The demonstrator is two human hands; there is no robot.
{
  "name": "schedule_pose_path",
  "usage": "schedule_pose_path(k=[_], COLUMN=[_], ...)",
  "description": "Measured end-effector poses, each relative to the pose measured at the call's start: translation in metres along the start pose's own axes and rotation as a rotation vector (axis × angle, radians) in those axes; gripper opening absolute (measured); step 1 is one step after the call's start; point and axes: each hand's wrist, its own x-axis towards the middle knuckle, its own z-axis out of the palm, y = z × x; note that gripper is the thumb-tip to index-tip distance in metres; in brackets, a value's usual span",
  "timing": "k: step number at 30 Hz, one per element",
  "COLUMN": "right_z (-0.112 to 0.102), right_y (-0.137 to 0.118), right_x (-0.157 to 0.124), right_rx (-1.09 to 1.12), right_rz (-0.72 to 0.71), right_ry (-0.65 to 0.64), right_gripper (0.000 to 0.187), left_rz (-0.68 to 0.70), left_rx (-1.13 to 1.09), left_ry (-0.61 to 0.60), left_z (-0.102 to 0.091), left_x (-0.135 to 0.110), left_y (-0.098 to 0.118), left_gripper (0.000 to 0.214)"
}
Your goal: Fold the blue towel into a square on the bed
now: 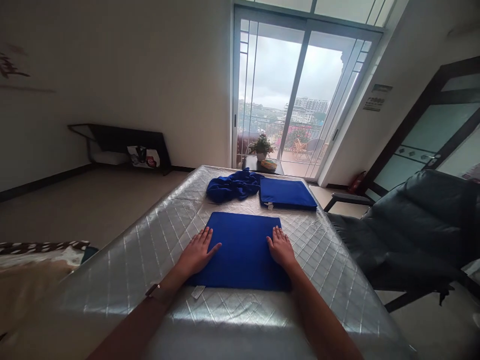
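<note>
A flat blue folded cloth (242,252) lies squarely in front of me, with a small white tag (198,291) poking out at its near left edge. My left hand (198,251) rests flat on its left edge, thumb spread away from the fingers. On the opposite edge, my right hand (281,246) lies palm down with its fingers stretched out. Neither hand grips anything. Beyond it sits a second folded blue cloth (288,194), also tagged. To that one's left is a crumpled blue cloth (235,185) in a loose heap.
The table wears a shiny quilted silver cover (142,255). Past its far end stands a small dark table with a potted plant (262,145). A black armchair (408,230) is close on the right. Fabric (35,280) lies at the lower left.
</note>
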Motion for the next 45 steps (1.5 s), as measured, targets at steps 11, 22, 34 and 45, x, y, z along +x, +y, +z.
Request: schedule_pose_path(k=[11,22,34,45], right_z=[0.003,0.0,0.004,0.003], right_y=[0.0,0.005,0.002,0.002], right_x=[-0.003,-0.006,-0.002,-0.002], right_rx=[0.014,-0.042,-0.004,-0.022], right_rz=[-0.003,-0.05,0.0,0.004], right_ry=[0.047,0.018,0.046,0.034], right_gripper=[0.065,0.06,0.063,0.064], left_rz=[-0.054,0.505,0.278,-0.023], left_rx=[0.055,-0.276,-0.226,-0.035], left_ry=[-0.076,0.038,-0.036,-0.018], left_z=[-0.01,-0.005,0.001,0.005], left_x=[0.013,0.048,0.051,0.041], left_y=[0.002,0.176,0.101,-0.004], left_gripper=[0.083,0.074,0.078,0.079])
